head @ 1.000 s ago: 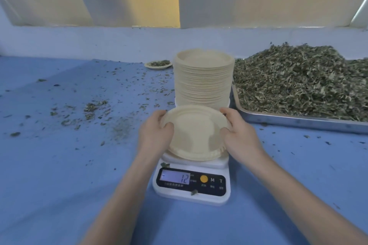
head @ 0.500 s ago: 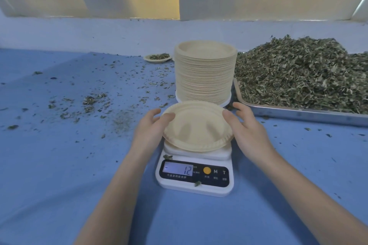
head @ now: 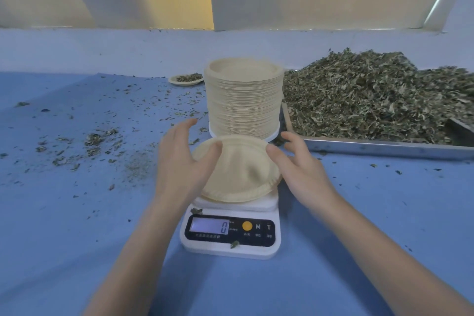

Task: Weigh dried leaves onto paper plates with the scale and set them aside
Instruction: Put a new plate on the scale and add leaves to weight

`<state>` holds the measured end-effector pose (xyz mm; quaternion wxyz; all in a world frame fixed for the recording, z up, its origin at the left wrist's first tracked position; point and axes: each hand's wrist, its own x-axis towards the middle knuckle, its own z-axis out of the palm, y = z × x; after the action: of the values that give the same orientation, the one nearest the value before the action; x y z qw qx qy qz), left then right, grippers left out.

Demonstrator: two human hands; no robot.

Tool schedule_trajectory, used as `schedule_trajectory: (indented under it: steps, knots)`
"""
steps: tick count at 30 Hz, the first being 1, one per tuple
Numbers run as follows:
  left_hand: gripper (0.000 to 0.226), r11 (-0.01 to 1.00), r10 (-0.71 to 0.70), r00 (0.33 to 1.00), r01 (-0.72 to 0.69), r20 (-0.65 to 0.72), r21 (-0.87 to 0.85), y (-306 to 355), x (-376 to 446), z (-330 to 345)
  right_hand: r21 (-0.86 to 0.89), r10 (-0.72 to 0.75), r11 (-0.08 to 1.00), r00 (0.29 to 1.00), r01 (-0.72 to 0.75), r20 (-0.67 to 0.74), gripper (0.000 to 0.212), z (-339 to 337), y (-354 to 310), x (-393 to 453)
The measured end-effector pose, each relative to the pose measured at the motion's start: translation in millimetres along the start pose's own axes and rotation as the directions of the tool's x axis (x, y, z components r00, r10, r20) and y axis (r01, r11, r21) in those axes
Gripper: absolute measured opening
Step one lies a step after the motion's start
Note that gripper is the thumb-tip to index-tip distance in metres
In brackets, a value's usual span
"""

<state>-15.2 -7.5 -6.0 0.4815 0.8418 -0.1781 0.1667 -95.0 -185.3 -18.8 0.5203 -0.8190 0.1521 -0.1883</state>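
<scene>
An empty beige paper plate (head: 241,174) lies on the white digital scale (head: 230,236), whose display reads 0. My left hand (head: 182,161) is at the plate's left rim, fingers spread and lifted, thumb over the rim. My right hand (head: 300,167) is at the right rim, fingers spread, thumb near the rim. Neither hand grips the plate. A tall stack of paper plates (head: 243,100) stands just behind the scale. Dried leaves (head: 372,97) are heaped in a metal tray (head: 384,147) at the right.
A small plate holding leaves (head: 186,79) sits far back, left of the stack. Leaf crumbs (head: 100,141) are scattered over the blue table (head: 64,226) to the left. A blue wall edge runs along the back.
Both hands have let go of the plate and opened, fingers spreading away from its rim. The scale reading went from 12 to 0. The view has shifted slightly.
</scene>
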Motion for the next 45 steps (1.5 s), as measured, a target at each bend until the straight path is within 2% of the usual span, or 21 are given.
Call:
schedule_trajectory:
  steps: [4, 6, 10, 12, 14, 17, 19, 22, 25, 27, 28, 30, 33, 36, 40, 43, 45]
  knots:
    - [0.053, 0.997, 0.061, 0.997, -0.062, 0.044, 0.035, 22.9, 6.4, 8.6, -0.012, -0.013, 1.000, 0.975, 0.016, 0.221, 0.109, -9.6, 0.9, -5.9]
    - [0.049, 0.987, 0.145, 0.986, -0.151, 0.088, 0.062, 34.4, 5.7, 16.1, -0.030, -0.016, 0.999, 0.962, 0.025, 0.274, 0.116, -17.4, 4.9, -8.1]
    - [0.044, 0.938, 0.319, 0.898, -0.345, 0.303, 0.033, 74.5, 5.7, 48.6, 0.012, -0.017, 1.000, 0.974, 0.014, 0.224, 0.116, -43.2, 5.0, -1.2]
    - [0.044, 0.925, 0.331, 0.854, -0.377, 0.401, 0.041, 96.6, 12.4, 73.7, -0.006, -0.054, 0.998, 0.986, 0.055, 0.156, 0.108, -60.9, 5.7, 7.7]
    - [0.050, 0.937, 0.260, 0.825, -0.341, 0.501, 0.076, 115.8, 22.9, 102.0, -0.104, -0.086, 0.990, 0.992, 0.095, 0.090, 0.099, -82.9, 8.7, 18.2]
    - [0.057, 0.945, 0.161, 0.766, -0.302, 0.623, 0.127, 136.3, 37.9, 142.9, -0.232, -0.075, 0.970, 0.997, 0.075, 0.009, 0.104, -118.7, 17.7, 35.4]
    - [0.057, 0.943, 0.121, 0.745, -0.294, 0.656, 0.159, 145.6, 48.8, 165.5, -0.329, -0.047, 0.944, 0.999, 0.039, -0.016, 0.109, -140.9, 23.4, 49.8]
    - [0.053, 0.916, 0.040, 0.731, -0.299, 0.681, 0.268, 151.8, 70.7, 189.8, -0.573, 0.018, 0.819, 0.999, -0.030, -0.027, 0.099, -166.4, 29.2, 76.6]
    - [0.054, 0.844, -0.106, 0.672, -0.329, 0.733, 0.424, 153.4, 89.8, 203.6, -0.696, 0.029, 0.718, 0.999, -0.009, 0.016, 0.087, -179.4, 35.9, 107.1]
    - [0.048, 0.806, -0.191, 0.606, -0.352, 0.772, 0.476, 153.3, 97.5, 209.2, -0.716, 0.116, 0.697, 0.990, -0.025, 0.078, 0.089, -179.0, 43.1, 126.1]
    - [0.048, 0.806, -0.223, 0.576, -0.346, 0.787, 0.481, 151.9, 99.6, 211.9, -0.725, 0.178, 0.687, 0.978, -0.047, 0.105, 0.092, -176.4, 47.0, 135.1]
    - [0.063, 0.853, -0.240, 0.541, -0.279, 0.806, 0.441, 145.0, 101.3, 220.2, -0.733, 0.269, 0.675, 0.952, -0.080, 0.144, 0.094, -166.9, 55.0, 148.4]
    - [0.092, 0.921, -0.189, 0.537, -0.194, 0.822, 0.339, 137.5, 99.8, 231.4, -0.702, 0.208, 0.712, 0.956, -0.004, 0.206, 0.086, -149.5, 64.5, 161.0]
    - [0.084, 0.950, -0.135, 0.554, -0.164, 0.822, 0.267, 132.2, 102.5, 236.6, -0.594, 0.103, 0.803, 0.968, 0.055, 0.229, 0.075, -142.1, 72.1, 164.3]
    - [0.070, 0.982, -0.152, 0.565, -0.008, 0.811, 0.190, 131.1, 104.8, 231.2, -0.460, 0.058, 0.888, 0.989, 0.013, 0.139, 0.065, -145.4, 74.3, 164.6]
    - [0.070, 0.960, -0.123, 0.622, -0.122, 0.773, 0.251, 137.2, 107.1, 226.6, -0.376, 0.011, 0.927, 0.999, 0.009, 0.051, 0.056, -148.2, 69.6, 167.7]
    - [0.086, 0.930, -0.111, 0.652, -0.197, 0.750, 0.309, 139.4, 110.3, 223.8, -0.370, -0.002, 0.929, 1.000, 0.007, 0.014, 0.055, -151.4, 62.6, 168.4]
